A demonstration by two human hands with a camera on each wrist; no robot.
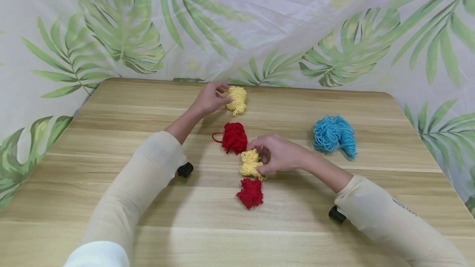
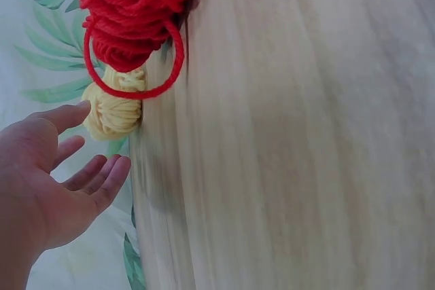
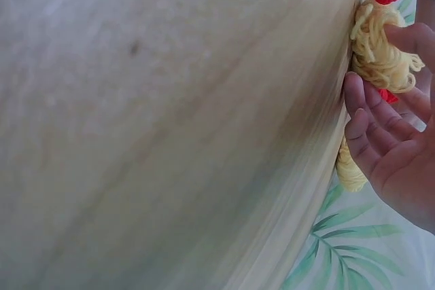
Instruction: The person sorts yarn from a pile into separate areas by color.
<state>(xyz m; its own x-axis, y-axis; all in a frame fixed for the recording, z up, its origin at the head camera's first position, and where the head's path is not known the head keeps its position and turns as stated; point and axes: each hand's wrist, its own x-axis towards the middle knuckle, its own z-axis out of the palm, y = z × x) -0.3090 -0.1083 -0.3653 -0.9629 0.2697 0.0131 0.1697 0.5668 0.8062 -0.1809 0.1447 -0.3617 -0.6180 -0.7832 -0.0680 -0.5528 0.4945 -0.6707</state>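
Observation:
My left hand (image 1: pixel 212 99) is at the far yellow yarn bundle (image 1: pixel 237 99), its thumb at the bundle's left side. In the left wrist view, the fingers (image 2: pixel 109 178) are spread loosely and stand apart from that yarn. The right hand (image 1: pixel 278 153) pinches the nearer yellow yarn bundle (image 1: pixel 250 164) between thumb and forefinger, with the other fingers (image 3: pixel 380 123) loosely bent below. Between the yellow bundles lies a red yarn bundle (image 1: pixel 234 138) with a loop sticking out left. A smaller red bundle (image 1: pixel 250 193) lies closest to me, forming a column with the others.
A blue yarn bundle (image 1: pixel 333 136) rests at the right on the wooden table (image 1: pixel 208 234). Black wrist pieces (image 1: pixel 185 170) show beside the sleeves. Behind the table's far edge hangs a leaf-patterned cloth (image 1: pixel 274 19).

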